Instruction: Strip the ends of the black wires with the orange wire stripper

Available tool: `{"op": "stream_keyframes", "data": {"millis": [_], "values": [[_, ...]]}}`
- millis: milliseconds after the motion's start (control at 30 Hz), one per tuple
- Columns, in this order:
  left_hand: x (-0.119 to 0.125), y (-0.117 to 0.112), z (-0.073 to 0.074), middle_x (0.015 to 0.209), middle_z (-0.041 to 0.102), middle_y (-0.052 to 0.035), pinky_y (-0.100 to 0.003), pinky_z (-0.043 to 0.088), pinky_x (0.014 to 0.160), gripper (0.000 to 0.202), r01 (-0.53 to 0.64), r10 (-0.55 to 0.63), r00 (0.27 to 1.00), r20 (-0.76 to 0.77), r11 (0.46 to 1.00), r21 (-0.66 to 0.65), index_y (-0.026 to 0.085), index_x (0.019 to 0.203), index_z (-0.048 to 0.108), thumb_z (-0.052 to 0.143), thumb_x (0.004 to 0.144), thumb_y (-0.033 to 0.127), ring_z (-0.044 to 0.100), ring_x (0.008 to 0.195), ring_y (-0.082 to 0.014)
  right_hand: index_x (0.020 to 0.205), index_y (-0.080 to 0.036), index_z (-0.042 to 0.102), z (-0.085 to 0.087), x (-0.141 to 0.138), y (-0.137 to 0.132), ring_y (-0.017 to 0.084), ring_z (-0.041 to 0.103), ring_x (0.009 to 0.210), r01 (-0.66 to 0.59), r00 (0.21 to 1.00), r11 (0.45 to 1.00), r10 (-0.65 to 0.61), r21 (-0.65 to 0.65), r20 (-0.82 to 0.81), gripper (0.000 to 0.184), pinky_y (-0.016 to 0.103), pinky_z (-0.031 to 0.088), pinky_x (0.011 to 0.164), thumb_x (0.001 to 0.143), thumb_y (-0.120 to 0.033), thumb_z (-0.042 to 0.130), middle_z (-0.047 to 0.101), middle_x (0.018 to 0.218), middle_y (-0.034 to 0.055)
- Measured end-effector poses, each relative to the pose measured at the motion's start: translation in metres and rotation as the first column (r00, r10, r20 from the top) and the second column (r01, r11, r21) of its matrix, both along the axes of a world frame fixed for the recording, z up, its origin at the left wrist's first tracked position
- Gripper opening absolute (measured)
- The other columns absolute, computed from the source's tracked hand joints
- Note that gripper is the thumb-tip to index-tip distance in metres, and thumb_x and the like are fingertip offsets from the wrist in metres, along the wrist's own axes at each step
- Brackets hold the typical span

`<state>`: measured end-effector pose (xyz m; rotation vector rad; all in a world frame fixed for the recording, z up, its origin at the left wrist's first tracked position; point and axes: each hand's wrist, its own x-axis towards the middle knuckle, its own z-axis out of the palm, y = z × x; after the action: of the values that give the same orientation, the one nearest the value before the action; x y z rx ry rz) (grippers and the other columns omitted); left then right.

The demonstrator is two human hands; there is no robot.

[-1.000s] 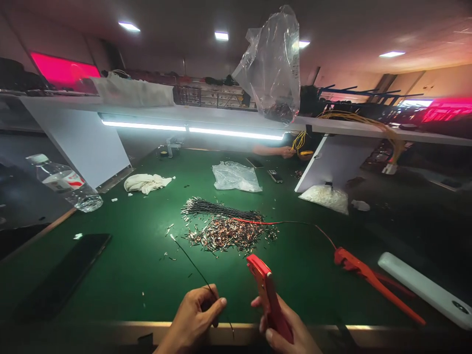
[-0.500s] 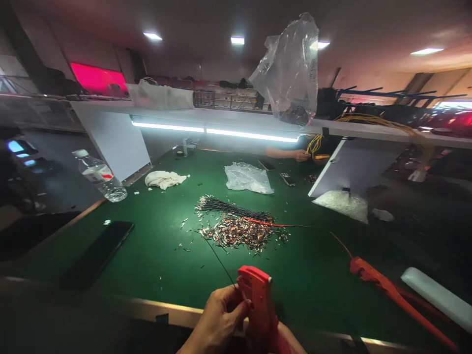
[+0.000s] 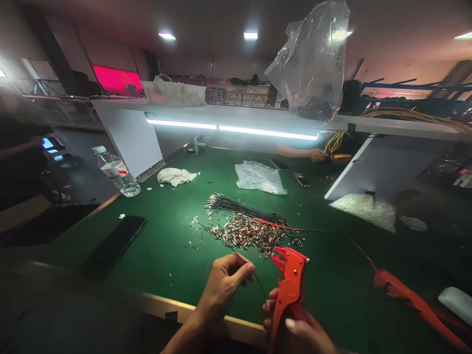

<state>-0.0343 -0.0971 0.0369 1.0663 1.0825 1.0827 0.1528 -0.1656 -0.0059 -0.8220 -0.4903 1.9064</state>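
My left hand (image 3: pixel 228 280) is closed in a pinch around a thin black wire (image 3: pixel 261 284), which bends down on the right side of the fingers. Wrapped round the handles of a red wire stripper (image 3: pixel 292 280) is my right hand (image 3: pixel 302 324); the tool stands upright with its jaws apart and no wire between them. Beyond both hands lies a heap of short wire scraps (image 3: pixel 250 235), black and copper-coloured. A bundle of black wires (image 3: pixel 243 207) with pale ends rests along the back of the heap, and a red strand (image 3: pixel 287 226) crosses its right side.
A phone (image 3: pixel 114 246) and a water bottle (image 3: pixel 116 172) are at left. Behind the wires lie a white cloth (image 3: pixel 177 176) and a clear plastic bag (image 3: pixel 260 178). Another red tool (image 3: pixel 416 300) is at right. Across the table, a person's hand (image 3: pixel 317 154) is near yellow cables (image 3: pixel 335 142).
The stripper has moved right, away from my left hand, and the wire is out of its jaws. My left hand has risen slightly with the wire. The whole view has shifted.
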Motion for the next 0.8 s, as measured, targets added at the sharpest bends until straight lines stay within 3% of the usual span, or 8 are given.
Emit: {"op": "stream_keyframes", "data": {"millis": [100, 167, 367, 500, 600, 700, 733, 800], "values": [[0.000, 0.022, 0.011, 0.061, 0.067, -0.0050, -0.023, 0.043, 0.056, 0.035, -0.037, 0.037, 0.999, 0.008, 0.999, 0.040, 0.012, 0.065, 0.066, 0.076, 0.070, 0.045, 0.055, 0.054, -0.0111, 0.105, -0.020, 0.070, 0.023, 0.011, 0.017, 0.024, 0.071, 0.091, 0.088, 0.995, 0.986, -0.082, -0.142, 0.050, 0.038, 0.036, 0.049, 0.089, 0.071, -0.032, 0.082, 0.077, 0.093, 0.0081], [0.001, 0.037, 0.017, 0.063, 0.069, -0.0051, -0.023, 0.046, 0.058, 0.031, -0.079, 0.077, 0.997, 0.028, 0.995, 0.068, 0.012, 0.067, 0.066, 0.075, 0.072, 0.042, 0.057, 0.055, -0.0108, 0.104, -0.018, 0.070, 0.036, 0.020, 0.027, 0.023, 0.071, 0.085, 0.104, 0.989, 0.979, -0.084, -0.175, 0.119, 0.036, 0.036, 0.051, 0.084, 0.072, -0.030, 0.081, 0.077, 0.091, 0.0083], [0.011, 0.083, 0.016, 0.069, 0.072, -0.0036, -0.028, 0.053, 0.063, 0.026, -0.201, 0.190, 0.977, 0.100, 0.973, 0.116, 0.015, 0.081, 0.060, 0.069, 0.078, 0.040, 0.065, 0.059, -0.0140, 0.096, -0.019, 0.071, 0.050, 0.035, 0.060, 0.022, 0.066, 0.085, 0.106, 0.961, 0.992, -0.082, -0.075, 0.263, 0.033, 0.034, 0.053, 0.078, 0.064, -0.014, 0.070, 0.074, 0.093, 0.0056], [0.018, 0.104, 0.014, 0.071, 0.071, -0.0036, -0.030, 0.054, 0.064, 0.025, -0.220, 0.203, 0.974, 0.104, 0.956, 0.193, 0.016, 0.081, 0.061, 0.069, 0.080, 0.040, 0.065, 0.059, -0.0146, 0.115, -0.022, 0.065, 0.041, 0.040, 0.091, 0.029, 0.067, 0.098, -0.069, 0.987, 0.998, 0.066, 0.012, 0.148, 0.057, 0.047, 0.051, 0.088, 0.060, -0.007, 0.061, 0.072, 0.108, 0.0078], [0.026, 0.110, 0.016, 0.071, 0.069, -0.0012, -0.025, 0.050, 0.063, 0.020, -0.255, 0.241, 0.967, 0.084, 0.918, 0.304, 0.017, 0.079, 0.065, 0.073, 0.079, 0.035, 0.061, 0.061, -0.0110, 0.127, -0.021, 0.058, 0.026, 0.041, 0.107, 0.031, 0.069, 0.096, -0.128, 0.990, 0.980, 0.119, 0.151, 0.073, 0.070, 0.046, 0.051, 0.084, 0.059, -0.006, 0.058, 0.073, 0.106, 0.0106], [0.036, 0.107, 0.014, 0.075, 0.066, 0.0002, -0.023, 0.047, 0.067, 0.013, -0.274, 0.276, 0.960, 0.056, 0.872, 0.405, 0.018, 0.075, 0.068, 0.075, 0.077, 0.029, 0.059, 0.071, -0.0109, 0.133, -0.018, 0.053, 0.011, 0.038, 0.114, 0.028, 0.071, 0.084, -0.127, 0.992, 0.961, 0.128, 0.245, 0.013, 0.063, 0.042, 0.053, 0.074, 0.070, -0.016, 0.060, 0.073, 0.099, 0.0121], [0.039, 0.105, 0.013, 0.076, 0.065, 0.0006, -0.023, 0.046, 0.066, 0.011, -0.278, 0.290, 0.956, 0.043, 0.847, 0.453, 0.019, 0.074, 0.068, 0.074, 0.079, 0.027, 0.059, 0.072, -0.0111, 0.133, -0.017, 0.053, 0.007, 0.036, 0.114, 0.026, 0.071, 0.079, -0.114, 0.993, 0.958, 0.119, 0.265, -0.003, 0.059, 0.040, 0.053, 0.071, 0.075, -0.020, 0.061, 0.073, 0.098, 0.0123], [0.043, 0.101, 0.009, 0.080, 0.064, 0.0008, -0.024, 0.046, 0.065, 0.006, -0.268, 0.368, 0.930, -0.013, 0.699, 0.663, 0.020, 0.078, 0.066, 0.069, 0.083, 0.019, 0.059, 0.075, -0.0113, 0.128, -0.015, 0.057, 0.002, 0.034, 0.111, 0.024, 0.070, 0.076, -0.096, 0.994, 0.950, 0.106, 0.298, -0.017, 0.051, 0.039, 0.053, 0.070, 0.079, -0.027, 0.064, 0.072, 0.098, 0.0131]]}}
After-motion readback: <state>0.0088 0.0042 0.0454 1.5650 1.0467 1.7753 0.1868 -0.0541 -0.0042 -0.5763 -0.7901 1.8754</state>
